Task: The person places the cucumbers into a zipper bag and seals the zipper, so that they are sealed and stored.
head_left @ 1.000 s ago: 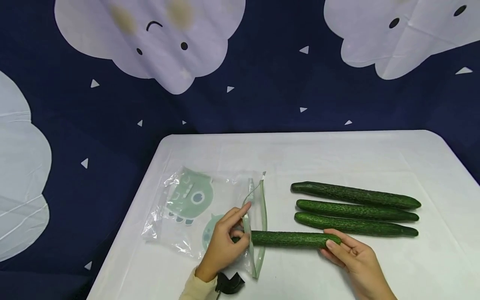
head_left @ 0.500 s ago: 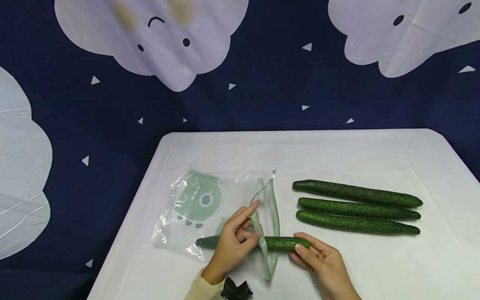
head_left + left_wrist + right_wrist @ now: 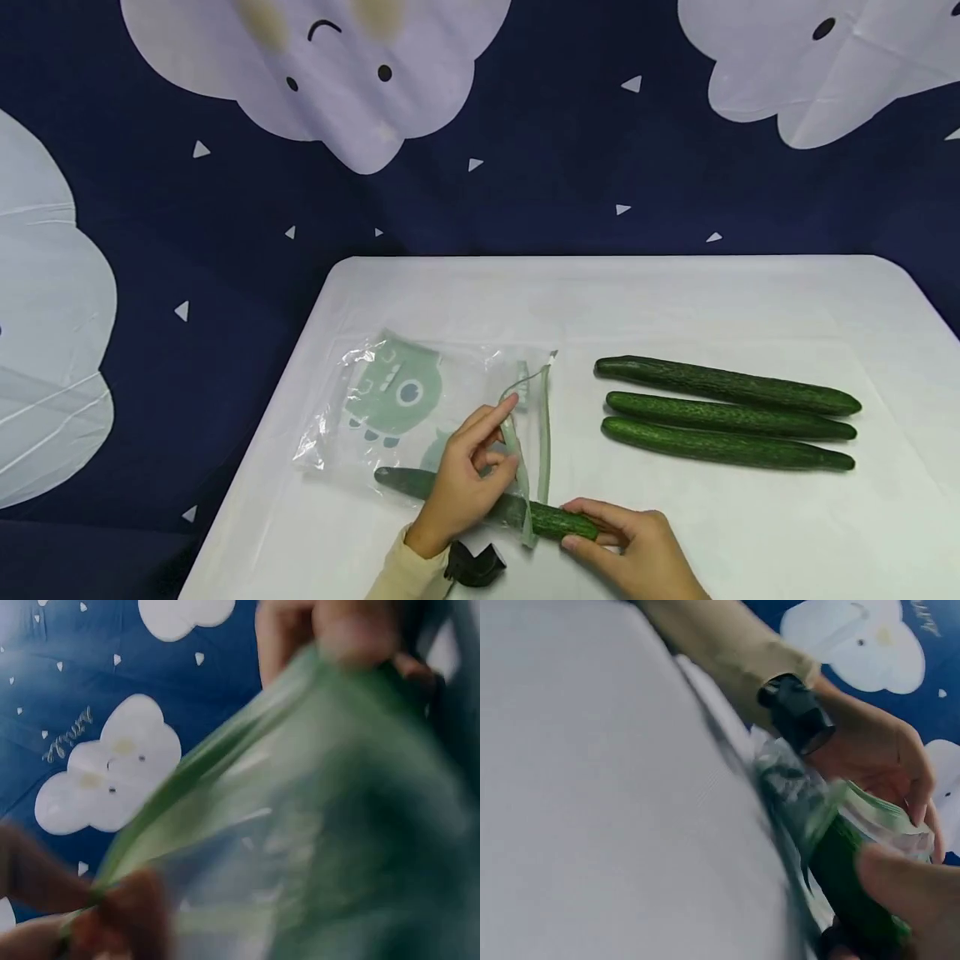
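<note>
In the head view a clear zip bag [image 3: 480,358] with a pale green monster print lies on the table, its green-edged mouth facing right. My left hand [image 3: 467,487] pinches the bag's rim, index finger stretched along it. A cucumber [image 3: 558,522] runs slantwise under that hand, most of its length inside the bag. Around its protruding right end curl the fingers and thumb of my right hand [image 3: 637,546]. In the right wrist view the cucumber [image 3: 847,881] passes into the open mouth. Close up and blurred, the green bag rim [image 3: 199,769] stretches taut between fingers in the left wrist view.
Three more cucumbers lie side by side to the right: a far one [image 3: 727,385], a middle one [image 3: 731,415] and a near one [image 3: 727,444]. A black wrist camera [image 3: 475,565] sits by the left cuff. The white table [image 3: 675,308] ends at a dark blue cloud-print cloth [image 3: 540,167].
My right hand has pushed the cucumber leftward into the bag, then brought its outer end nearer the front. The left hand keeps its pinch on the rim. The three other cucumbers stay put.
</note>
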`<state>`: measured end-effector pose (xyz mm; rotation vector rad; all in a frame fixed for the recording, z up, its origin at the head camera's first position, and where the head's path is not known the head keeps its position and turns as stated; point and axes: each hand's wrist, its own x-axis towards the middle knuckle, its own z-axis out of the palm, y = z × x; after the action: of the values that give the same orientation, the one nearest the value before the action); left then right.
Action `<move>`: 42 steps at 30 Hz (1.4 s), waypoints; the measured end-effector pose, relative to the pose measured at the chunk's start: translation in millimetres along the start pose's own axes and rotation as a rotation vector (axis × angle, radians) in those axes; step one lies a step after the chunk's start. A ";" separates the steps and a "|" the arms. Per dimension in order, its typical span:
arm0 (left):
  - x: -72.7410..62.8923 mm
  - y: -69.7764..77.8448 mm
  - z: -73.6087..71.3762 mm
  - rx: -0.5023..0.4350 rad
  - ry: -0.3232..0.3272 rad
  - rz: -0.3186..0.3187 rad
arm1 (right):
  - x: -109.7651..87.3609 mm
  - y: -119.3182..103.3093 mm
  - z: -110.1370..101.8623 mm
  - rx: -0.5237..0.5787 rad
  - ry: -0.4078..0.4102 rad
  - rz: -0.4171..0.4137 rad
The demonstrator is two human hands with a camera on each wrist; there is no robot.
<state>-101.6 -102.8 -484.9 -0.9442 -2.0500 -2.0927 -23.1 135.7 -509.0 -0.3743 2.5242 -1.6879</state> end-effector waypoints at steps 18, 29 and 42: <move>-0.9 -2.6 -4.1 0.397 -0.154 -0.284 | 52.1 16.8 -41.1 -0.528 -0.322 -0.698; 0.9 7.4 -31.9 0.533 -0.091 -0.342 | 64.0 20.7 -53.7 -0.436 -0.530 -0.481; -1.8 1.4 -23.9 0.526 -0.123 -0.247 | 84.2 29.0 -43.7 -0.339 -0.399 -0.643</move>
<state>-108.4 -125.7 -482.7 -0.7758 -2.6992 -1.4655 -117.9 164.7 -513.0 -1.5125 2.5031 -1.1206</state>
